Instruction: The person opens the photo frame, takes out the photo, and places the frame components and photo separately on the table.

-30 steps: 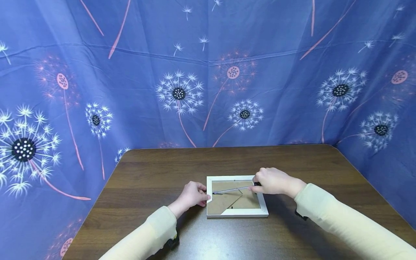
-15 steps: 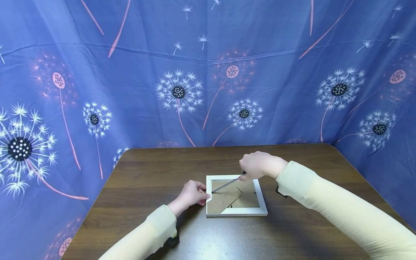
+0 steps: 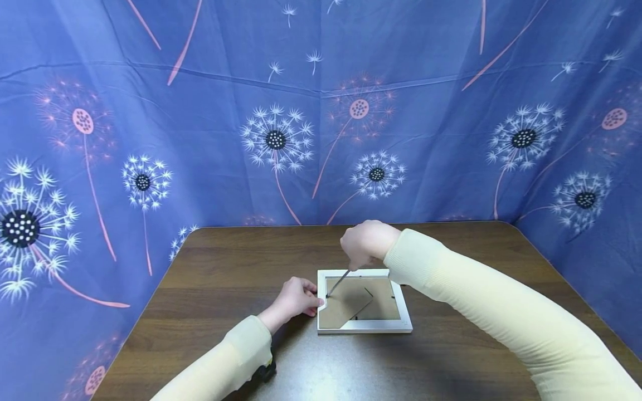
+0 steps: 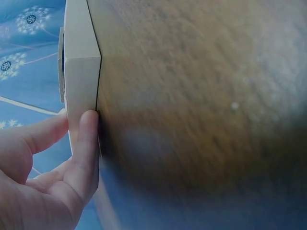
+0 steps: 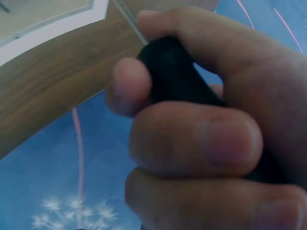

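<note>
A white picture frame (image 3: 404,312) lies back side up on the table, its brown backing board (image 3: 383,305) showing. My left hand (image 3: 293,298) pinches the frame's left edge; in the left wrist view the thumb is on the upper edge and the fingers lie along the white side (image 4: 82,81). Over the far part of the frame, my right hand (image 3: 368,242) grips a screwdriver by its black handle (image 5: 170,67), fingers curled round it. Its thin metal shaft (image 3: 339,283) slants down, the tip right at a small dark tab (image 3: 327,296) on the frame's left inner edge.
Other small dark tabs sit along the inner edges, one on the right (image 3: 393,297). A brown stand flap (image 3: 333,318) overlaps the frame's near left corner. The wooden table (image 3: 241,262) ends at a blue dandelion-print cloth (image 3: 215,167) behind.
My right hand has moved left and up over the frame's far edge, tilting the screwdriver from nearly flat to steeper, with its tip staying near the left tab. The left hand has stayed put.
</note>
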### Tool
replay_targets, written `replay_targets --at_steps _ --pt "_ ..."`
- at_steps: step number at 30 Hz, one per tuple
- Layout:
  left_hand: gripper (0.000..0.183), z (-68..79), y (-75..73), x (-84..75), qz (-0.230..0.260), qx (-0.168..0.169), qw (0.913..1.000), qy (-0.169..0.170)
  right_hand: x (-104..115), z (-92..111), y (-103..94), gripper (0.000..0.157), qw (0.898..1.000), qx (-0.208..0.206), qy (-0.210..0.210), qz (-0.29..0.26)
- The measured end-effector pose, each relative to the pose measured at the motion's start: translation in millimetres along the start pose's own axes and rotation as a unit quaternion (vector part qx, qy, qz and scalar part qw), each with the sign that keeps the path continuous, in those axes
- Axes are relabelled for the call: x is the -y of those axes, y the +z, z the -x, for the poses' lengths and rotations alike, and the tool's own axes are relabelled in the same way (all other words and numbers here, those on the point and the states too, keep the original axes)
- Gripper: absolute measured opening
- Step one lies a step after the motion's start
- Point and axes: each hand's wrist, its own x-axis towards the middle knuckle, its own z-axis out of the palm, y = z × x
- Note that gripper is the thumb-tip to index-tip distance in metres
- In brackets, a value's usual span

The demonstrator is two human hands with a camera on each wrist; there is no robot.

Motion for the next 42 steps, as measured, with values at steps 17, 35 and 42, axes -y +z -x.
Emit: replay_targets --at_steps 17,35,42 --pt "0.024 -1.3 -1.9 -0.3 0.003 0.006 0.9999 0.008 55 -18 -44.5 0.008 0.981 0.0 -0.023 0.193" --pt "0.023 -1.5 -3.4 0.0 -0.005 0.005 1.0 -0.003 53 -18 -38.1 0.012 0.982 0.007 0.004 0.187" --pt "0.026 -0.2 -2.5 -0.4 0.01 0.006 0.9999 -0.003 22 -5 -14.8 0.018 0.996 -0.035 0.017 0.086"
